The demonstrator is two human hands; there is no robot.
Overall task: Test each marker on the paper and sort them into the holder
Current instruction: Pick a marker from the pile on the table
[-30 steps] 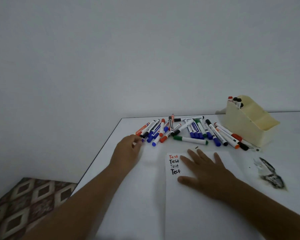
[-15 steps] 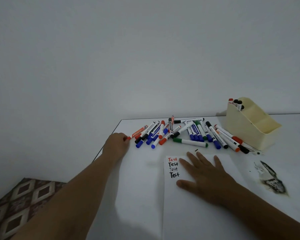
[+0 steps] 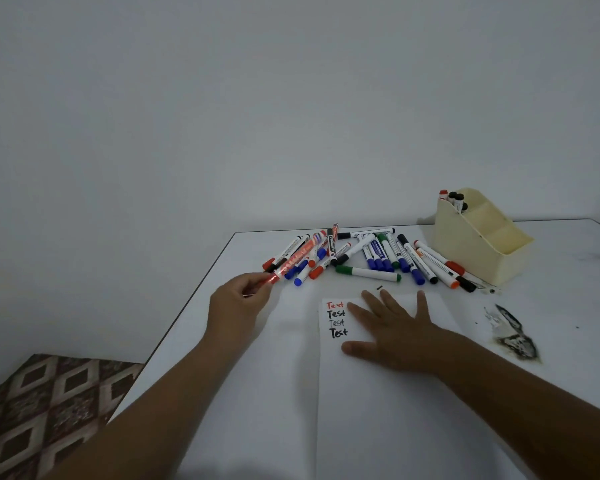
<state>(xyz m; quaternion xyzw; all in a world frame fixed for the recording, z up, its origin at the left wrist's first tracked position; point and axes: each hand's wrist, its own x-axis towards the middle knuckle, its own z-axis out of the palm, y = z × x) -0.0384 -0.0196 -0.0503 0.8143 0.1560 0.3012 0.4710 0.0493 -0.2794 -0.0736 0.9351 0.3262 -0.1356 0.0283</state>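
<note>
My left hand pinches the near end of an orange-red marker, lifted and slanting up over the left end of the pile. My right hand lies flat with fingers spread on the white paper, which carries "Test" written several times in red and black at its top left. A pile of blue, red, green and black markers lies across the table behind the paper. The cream holder stands at the back right with several markers in its rear compartment.
A white table has its left edge just beside my left arm, with patterned floor below. A black smudge marks the table right of the paper. A grey wall rises behind.
My left hand has taken hold of the orange-red marker at the pile's left end and raised it off the table. My right hand has stayed flat on the paper.
</note>
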